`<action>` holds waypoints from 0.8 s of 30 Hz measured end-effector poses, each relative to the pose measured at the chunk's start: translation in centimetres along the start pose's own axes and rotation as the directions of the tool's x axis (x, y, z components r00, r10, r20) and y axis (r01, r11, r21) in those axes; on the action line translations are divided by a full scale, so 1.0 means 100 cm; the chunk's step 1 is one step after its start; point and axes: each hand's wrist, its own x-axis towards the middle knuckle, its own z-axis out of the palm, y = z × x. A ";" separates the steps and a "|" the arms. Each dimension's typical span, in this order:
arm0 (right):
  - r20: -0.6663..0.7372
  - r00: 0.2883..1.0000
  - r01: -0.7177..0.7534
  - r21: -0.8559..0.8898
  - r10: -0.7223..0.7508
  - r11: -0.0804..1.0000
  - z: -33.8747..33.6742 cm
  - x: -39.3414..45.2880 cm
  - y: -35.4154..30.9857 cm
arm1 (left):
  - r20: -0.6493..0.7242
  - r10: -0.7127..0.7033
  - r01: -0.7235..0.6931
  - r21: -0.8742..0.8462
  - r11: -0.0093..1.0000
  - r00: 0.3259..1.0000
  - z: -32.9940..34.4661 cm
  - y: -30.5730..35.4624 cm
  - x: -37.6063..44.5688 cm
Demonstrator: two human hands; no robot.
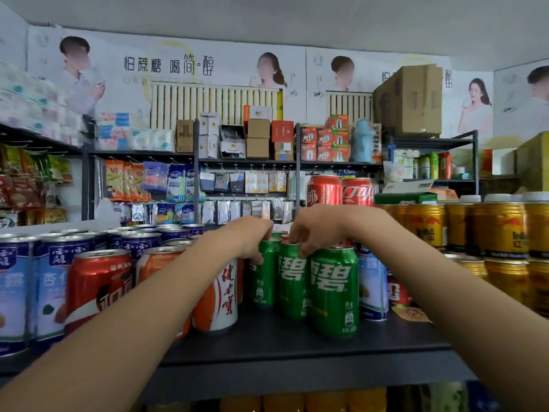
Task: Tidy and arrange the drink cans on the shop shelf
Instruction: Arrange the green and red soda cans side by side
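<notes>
The left hand (252,239) curls its fingers down over the rim of the rearmost green can (265,275), thumb low on its side. The right hand (312,230) pinches the top of the middle green can (292,281), fingers bent; how firmly it grips is hard to tell. A third green can (334,292) stands in front, touching the middle one. An orange-and-white can (218,295) crowds the left side, a blue-and-white can (372,285) the right. Bare dark shelf (267,340) lies open toward the front edge.
</notes>
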 end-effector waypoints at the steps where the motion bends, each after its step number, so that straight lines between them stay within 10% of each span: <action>1: -0.029 1.000 0.004 0.025 -0.003 1.000 0.002 0.000 0.002 | 0.003 -0.001 0.001 0.007 1.000 1.000 0.001 0.002 0.004; 17: -0.250 0.968 0.079 0.334 0.007 0.939 0.015 0.001 0.011 | -0.025 -0.045 0.049 0.218 0.975 0.999 0.004 0.009 0.021; 24: -0.323 0.946 0.082 0.294 0.019 0.952 0.018 0.001 -0.004 | -0.094 0.061 -0.065 -0.046 0.997 0.994 -0.024 0.003 -0.016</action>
